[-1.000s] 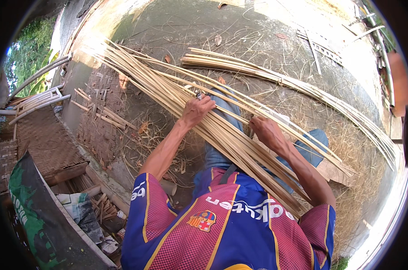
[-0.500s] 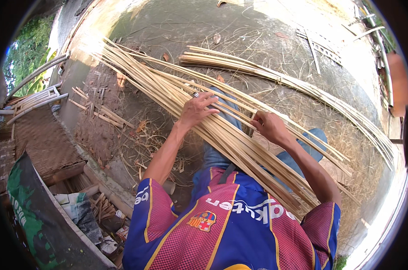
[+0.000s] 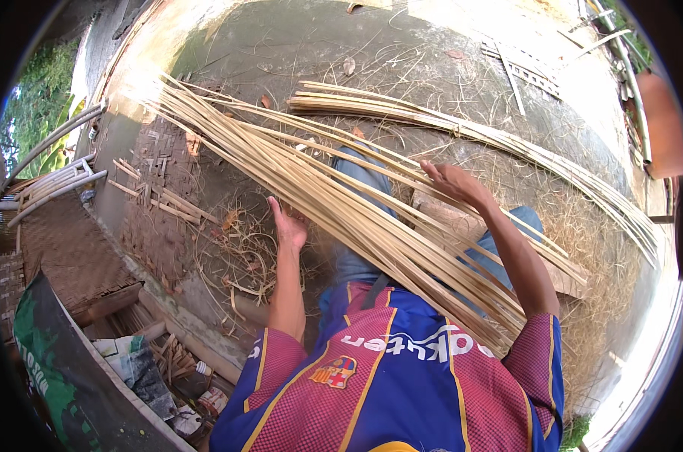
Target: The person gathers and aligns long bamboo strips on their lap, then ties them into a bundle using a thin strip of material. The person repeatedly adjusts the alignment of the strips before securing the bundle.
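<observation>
A loose bundle of long, thin bamboo strips (image 3: 311,200) lies slantwise across my lap, crossing and fanning out toward the lower right. At its left edge is my left hand (image 3: 289,227), thumb raised and fingers apart, the fingertips close to the strips or just under them. My right hand (image 3: 459,185) is over the far right side of the bundle, fingers stretched out beside a few separated strips. Neither hand grips a strip. Whether the right palm touches the strips cannot be made out.
Another bundle of bamboo strips (image 3: 500,145) lies on the ground ahead. Thin shavings (image 3: 424,64) litter the floor. Short bamboo pieces (image 3: 168,200) lie at left, near a bamboo frame (image 3: 59,184). A wooden block (image 3: 451,213) shows beneath the strips, and a dark green sheet (image 3: 62,361) stands lower left.
My left hand has let go of the strips' top and moved down to the bundle's left edge. My right hand has opened and shifted slightly away. The strips are spread wider.
</observation>
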### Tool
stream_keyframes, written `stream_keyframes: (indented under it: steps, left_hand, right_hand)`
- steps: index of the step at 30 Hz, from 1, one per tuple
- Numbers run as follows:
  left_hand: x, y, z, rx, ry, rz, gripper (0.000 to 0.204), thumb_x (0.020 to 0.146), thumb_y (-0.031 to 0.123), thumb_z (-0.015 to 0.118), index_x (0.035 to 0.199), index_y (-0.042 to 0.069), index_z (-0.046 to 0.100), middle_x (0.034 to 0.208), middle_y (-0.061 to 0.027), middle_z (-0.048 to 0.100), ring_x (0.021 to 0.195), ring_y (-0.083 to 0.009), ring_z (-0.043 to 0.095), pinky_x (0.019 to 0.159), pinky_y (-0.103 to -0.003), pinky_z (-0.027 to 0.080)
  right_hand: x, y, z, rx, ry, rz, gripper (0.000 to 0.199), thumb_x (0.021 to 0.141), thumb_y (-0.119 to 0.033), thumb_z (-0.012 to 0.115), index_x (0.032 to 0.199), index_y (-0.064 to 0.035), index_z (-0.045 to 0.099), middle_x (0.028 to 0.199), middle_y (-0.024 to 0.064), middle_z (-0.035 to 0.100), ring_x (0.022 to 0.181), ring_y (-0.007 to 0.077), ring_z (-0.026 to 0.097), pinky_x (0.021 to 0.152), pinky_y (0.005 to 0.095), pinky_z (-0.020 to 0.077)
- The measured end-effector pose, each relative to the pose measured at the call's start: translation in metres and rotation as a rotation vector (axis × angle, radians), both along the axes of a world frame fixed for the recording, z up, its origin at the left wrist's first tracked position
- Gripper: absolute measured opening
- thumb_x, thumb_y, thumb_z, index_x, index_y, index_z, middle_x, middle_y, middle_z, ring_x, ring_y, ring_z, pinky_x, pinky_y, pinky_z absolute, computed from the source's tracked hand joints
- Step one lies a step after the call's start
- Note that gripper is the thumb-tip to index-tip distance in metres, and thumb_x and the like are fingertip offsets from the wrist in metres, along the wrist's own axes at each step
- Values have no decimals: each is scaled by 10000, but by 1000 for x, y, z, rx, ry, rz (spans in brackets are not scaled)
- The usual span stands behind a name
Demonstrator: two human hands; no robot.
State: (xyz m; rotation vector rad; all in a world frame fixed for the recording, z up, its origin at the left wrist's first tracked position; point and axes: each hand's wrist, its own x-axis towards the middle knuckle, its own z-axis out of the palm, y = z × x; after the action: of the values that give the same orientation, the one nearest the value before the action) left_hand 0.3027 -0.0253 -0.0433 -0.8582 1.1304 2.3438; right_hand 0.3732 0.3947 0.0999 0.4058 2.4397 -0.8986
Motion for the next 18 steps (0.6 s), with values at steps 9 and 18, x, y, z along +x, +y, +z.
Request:
stream_keyframes:
  steps: [9,18]
  left_hand:
    - [-26,68,2,487,419,108,823,978,602,539,1572,78,315,1530,-198,440,1333,-397,499,1132,-568,421]
    - [-35,78,21,618,466,15,849,967,523,543,1565,-8,256,1556,-274,371,1369,-438,451,1154,-616,368]
  right_hand:
    - [53,-50,-16,154,296,176,404,988,-372,589,1015,31,576,786,216,655,671,326,649,604,478,511]
    - [80,-76,42,189,290,162,421,1004,-455,554,1055,-37,538,958,202,677,822,429,663,710,526,504]
